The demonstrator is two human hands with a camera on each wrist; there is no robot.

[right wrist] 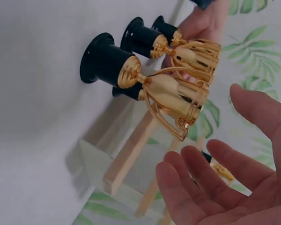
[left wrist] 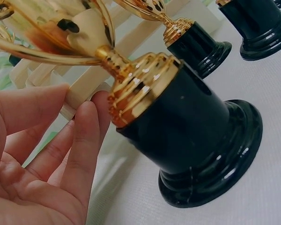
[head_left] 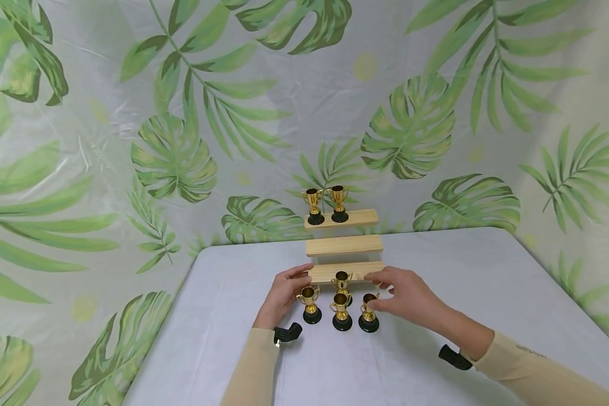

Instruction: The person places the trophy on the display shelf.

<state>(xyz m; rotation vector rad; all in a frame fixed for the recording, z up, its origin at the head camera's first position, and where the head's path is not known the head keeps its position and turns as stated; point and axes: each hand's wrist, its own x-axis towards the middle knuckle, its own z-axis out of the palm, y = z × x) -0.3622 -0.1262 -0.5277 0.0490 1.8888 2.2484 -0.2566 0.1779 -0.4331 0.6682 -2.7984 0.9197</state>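
A stepped display stand has three wooden boards (head_left: pixel 344 245) and translucent side panels (right wrist: pixel 96 164). Its lowest board (left wrist: pixel 86 86) is pinched at the left end between the thumb and fingers of my left hand (head_left: pixel 283 293). Just right of that hand stands a small gold trophy (head_left: pixel 310 307) on a black base. My right hand (head_left: pixel 406 296) is spread near the stand's right end, its thumb overlapping another trophy (head_left: pixel 369 321) in the head view. In the right wrist view, a gap shows between this hand's fingers (right wrist: pixel 168 180) and the nearest trophy (right wrist: pixel 173 93).
Two trophies (head_left: pixel 339 206) stand on the top board, towards its left. Between the hands, a trophy (head_left: pixel 342 316) stands on the white-covered table (head_left: pixel 223 338), with another (head_left: pixel 341 280) behind it against the lowest board. A leaf-print curtain (head_left: pixel 309 101) hangs behind.
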